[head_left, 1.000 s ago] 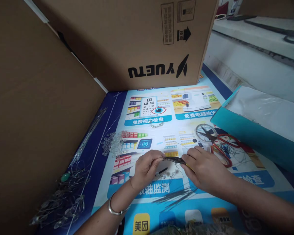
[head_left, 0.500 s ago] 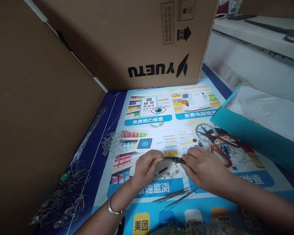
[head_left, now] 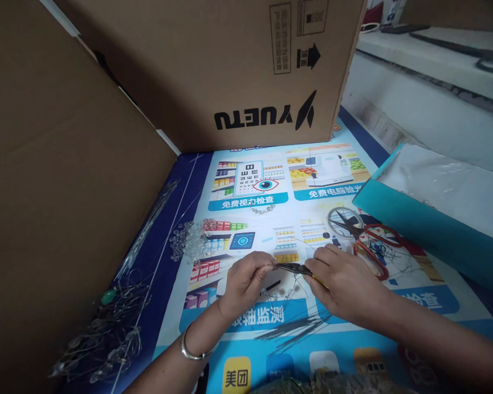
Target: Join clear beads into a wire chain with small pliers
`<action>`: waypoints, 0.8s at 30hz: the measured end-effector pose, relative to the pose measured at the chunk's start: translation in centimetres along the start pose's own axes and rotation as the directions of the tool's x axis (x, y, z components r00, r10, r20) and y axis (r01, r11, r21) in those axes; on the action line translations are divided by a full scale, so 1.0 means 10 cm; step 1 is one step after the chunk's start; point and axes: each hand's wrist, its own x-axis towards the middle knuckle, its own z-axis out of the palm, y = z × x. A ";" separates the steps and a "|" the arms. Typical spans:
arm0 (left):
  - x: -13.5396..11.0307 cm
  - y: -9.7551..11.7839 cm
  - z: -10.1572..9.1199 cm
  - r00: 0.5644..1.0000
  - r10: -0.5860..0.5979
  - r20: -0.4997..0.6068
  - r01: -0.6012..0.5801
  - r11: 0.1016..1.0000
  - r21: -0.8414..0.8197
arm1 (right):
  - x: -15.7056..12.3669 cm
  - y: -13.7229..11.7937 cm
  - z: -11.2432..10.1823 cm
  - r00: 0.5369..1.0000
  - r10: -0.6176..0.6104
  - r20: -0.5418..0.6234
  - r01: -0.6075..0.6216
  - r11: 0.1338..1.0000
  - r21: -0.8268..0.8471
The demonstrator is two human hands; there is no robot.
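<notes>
My right hand (head_left: 345,284) is closed round a small pair of pliers (head_left: 293,267) whose dark jaws point left. My left hand (head_left: 246,282) pinches a thin wire with clear beads (head_left: 280,294) right at the jaw tips; the beaded wire sags below both hands. A silver bangle (head_left: 193,350) sits on my left wrist. Both hands hover just above a colourful printed poster (head_left: 267,191) that covers the table.
A loose heap of clear beads (head_left: 189,241) lies left of my hands. Finished wire pieces (head_left: 107,334) pile at the lower left. Red-handled scissors (head_left: 365,238) lie to the right, beside a teal box (head_left: 419,224). Cardboard boxes (head_left: 230,71) wall the back and left. Cut wires (head_left: 291,328) lie near.
</notes>
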 end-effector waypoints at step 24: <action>0.02 0.01 0.00 1.000 0.022 0.000 -0.022 1.000 0.006 | 0.01 0.00 0.00 1.000 -0.003 -0.004 0.003 1.000 -0.028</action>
